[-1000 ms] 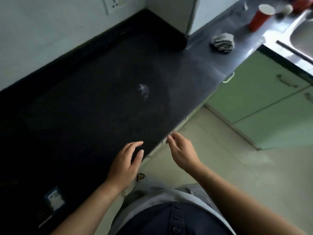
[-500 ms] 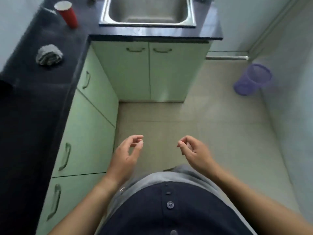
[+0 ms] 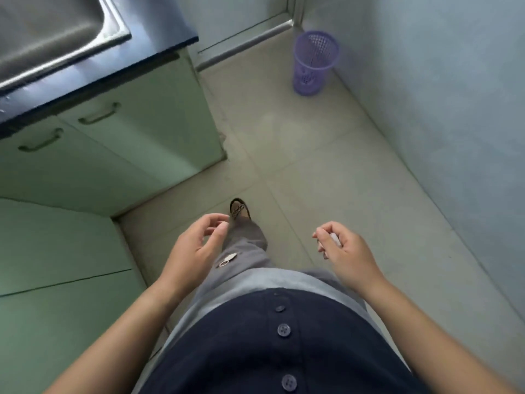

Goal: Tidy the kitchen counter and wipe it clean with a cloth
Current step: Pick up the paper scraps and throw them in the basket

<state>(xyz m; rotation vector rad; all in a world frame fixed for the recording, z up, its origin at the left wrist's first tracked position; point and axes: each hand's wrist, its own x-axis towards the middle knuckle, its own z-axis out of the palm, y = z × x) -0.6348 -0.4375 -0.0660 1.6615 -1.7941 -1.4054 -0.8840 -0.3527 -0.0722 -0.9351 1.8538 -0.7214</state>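
My left hand [image 3: 196, 245] hovers over the floor in front of my body, fingers loosely curled and apart, with nothing in it. Level with it, my right hand [image 3: 341, 248] has its fingers closed around a small pale scrap [image 3: 333, 239]; what the scrap is cannot be told. Only the end of the dark counter [image 3: 159, 48] with the steel sink [image 3: 56, 32] shows, at the upper left. No cloth is in view.
Green cabinet doors [image 3: 119, 143] with handles run along the left under the counter. A purple mesh waste bin [image 3: 315, 62] stands on the tiled floor at the far right corner by the wall. My foot in a sandal [image 3: 240, 209] is forward on the floor.
The view has swung away from the dark counter towards the floor and the purple bin. The cloth and the red cup have left the view. Both hands stayed in front of my body.
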